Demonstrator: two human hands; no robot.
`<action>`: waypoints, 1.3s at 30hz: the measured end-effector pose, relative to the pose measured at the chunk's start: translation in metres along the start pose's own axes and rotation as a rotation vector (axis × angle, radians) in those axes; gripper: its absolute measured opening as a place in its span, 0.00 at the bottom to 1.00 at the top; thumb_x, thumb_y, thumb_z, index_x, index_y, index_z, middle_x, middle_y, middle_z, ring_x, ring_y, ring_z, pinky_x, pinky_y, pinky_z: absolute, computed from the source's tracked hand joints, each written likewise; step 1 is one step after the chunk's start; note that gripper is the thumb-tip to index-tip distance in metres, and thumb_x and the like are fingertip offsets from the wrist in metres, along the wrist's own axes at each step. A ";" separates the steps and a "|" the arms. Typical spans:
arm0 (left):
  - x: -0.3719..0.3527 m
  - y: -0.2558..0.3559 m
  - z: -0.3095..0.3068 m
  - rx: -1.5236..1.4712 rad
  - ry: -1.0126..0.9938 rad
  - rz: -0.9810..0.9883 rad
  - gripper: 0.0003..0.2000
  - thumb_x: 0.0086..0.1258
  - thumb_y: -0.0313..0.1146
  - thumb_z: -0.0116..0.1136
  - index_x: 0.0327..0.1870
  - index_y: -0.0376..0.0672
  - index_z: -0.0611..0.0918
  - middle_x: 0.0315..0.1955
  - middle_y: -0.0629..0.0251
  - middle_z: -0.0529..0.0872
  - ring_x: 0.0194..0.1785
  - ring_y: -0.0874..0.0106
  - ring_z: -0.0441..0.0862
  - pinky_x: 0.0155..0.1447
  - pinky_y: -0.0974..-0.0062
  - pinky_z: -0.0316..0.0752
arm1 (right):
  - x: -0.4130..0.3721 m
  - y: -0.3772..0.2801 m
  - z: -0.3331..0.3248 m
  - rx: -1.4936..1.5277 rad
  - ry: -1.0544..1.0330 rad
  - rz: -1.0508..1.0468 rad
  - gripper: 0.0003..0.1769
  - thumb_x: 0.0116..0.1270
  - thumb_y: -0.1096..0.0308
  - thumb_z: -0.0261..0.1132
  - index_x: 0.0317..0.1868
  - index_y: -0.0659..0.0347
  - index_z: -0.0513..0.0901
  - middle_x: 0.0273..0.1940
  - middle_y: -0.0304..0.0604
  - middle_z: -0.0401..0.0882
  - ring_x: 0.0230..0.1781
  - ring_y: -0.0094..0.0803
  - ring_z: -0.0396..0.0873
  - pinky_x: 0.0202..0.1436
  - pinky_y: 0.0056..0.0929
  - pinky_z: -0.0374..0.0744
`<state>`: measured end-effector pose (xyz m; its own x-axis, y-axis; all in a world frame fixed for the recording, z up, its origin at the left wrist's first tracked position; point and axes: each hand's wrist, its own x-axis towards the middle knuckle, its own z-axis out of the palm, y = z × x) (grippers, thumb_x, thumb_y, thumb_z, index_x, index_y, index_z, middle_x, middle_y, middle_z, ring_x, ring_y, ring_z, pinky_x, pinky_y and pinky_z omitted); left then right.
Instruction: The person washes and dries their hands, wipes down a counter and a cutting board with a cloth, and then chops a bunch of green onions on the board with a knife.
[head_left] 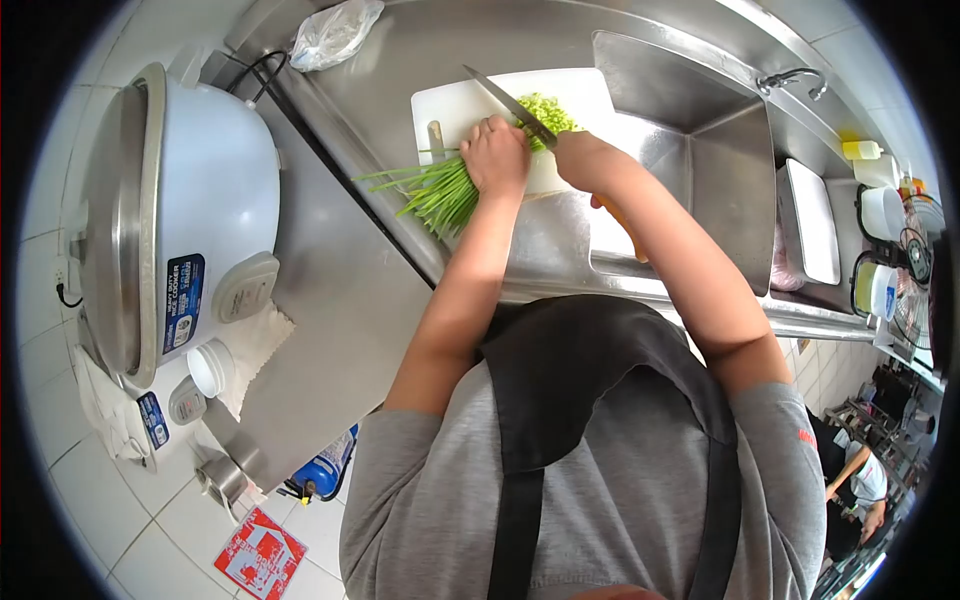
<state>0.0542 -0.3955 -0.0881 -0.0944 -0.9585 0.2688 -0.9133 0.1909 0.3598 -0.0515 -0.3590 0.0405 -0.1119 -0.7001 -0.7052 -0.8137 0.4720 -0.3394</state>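
Note:
A white cutting board (450, 105) lies on the steel counter beside the sink. My left hand (495, 155) presses down on a bunch of long green stalks (435, 192) that stick out over the board's near edge. My right hand (580, 158) grips the handle of a knife (510, 103), whose blade slants across the board next to my left fingers. A pile of chopped green pieces (548, 108) sits by the blade.
A steel sink basin (700, 130) lies right of the board. A large white rice cooker (170, 215) stands at the left. A plastic bag (335, 35) rests on the counter's far end. Containers (880, 210) and another person (860, 480) are at the right.

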 end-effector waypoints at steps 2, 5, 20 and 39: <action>0.001 0.000 -0.002 -0.001 -0.011 -0.004 0.07 0.59 0.34 0.49 0.31 0.41 0.76 0.33 0.61 0.82 0.43 0.63 0.77 0.49 0.61 0.67 | -0.005 -0.005 -0.009 -0.015 -0.047 -0.023 0.17 0.59 0.78 0.45 0.43 0.76 0.76 0.36 0.59 0.79 0.23 0.44 0.81 0.23 0.37 0.79; 0.002 0.002 -0.006 -0.029 -0.023 -0.006 0.07 0.59 0.34 0.49 0.31 0.41 0.76 0.33 0.61 0.82 0.44 0.63 0.78 0.49 0.61 0.67 | -0.007 -0.006 -0.009 -0.051 -0.072 -0.001 0.16 0.60 0.77 0.42 0.44 0.74 0.72 0.34 0.57 0.78 0.19 0.44 0.79 0.22 0.38 0.78; 0.002 0.001 -0.006 -0.001 -0.030 -0.004 0.07 0.60 0.34 0.48 0.30 0.41 0.76 0.32 0.61 0.82 0.42 0.64 0.78 0.48 0.62 0.67 | -0.005 -0.001 -0.004 -0.031 -0.061 0.002 0.16 0.62 0.75 0.42 0.43 0.74 0.73 0.34 0.58 0.78 0.19 0.43 0.79 0.22 0.38 0.78; 0.003 0.001 -0.004 -0.014 -0.015 0.001 0.06 0.59 0.34 0.49 0.28 0.42 0.76 0.29 0.62 0.82 0.40 0.64 0.78 0.46 0.62 0.67 | -0.005 -0.004 -0.012 -0.037 -0.107 0.026 0.16 0.64 0.73 0.42 0.42 0.74 0.72 0.32 0.57 0.78 0.18 0.42 0.79 0.22 0.38 0.78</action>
<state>0.0544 -0.3973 -0.0837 -0.1014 -0.9613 0.2563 -0.9076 0.1949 0.3718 -0.0549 -0.3639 0.0524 -0.0737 -0.6258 -0.7765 -0.8319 0.4680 -0.2983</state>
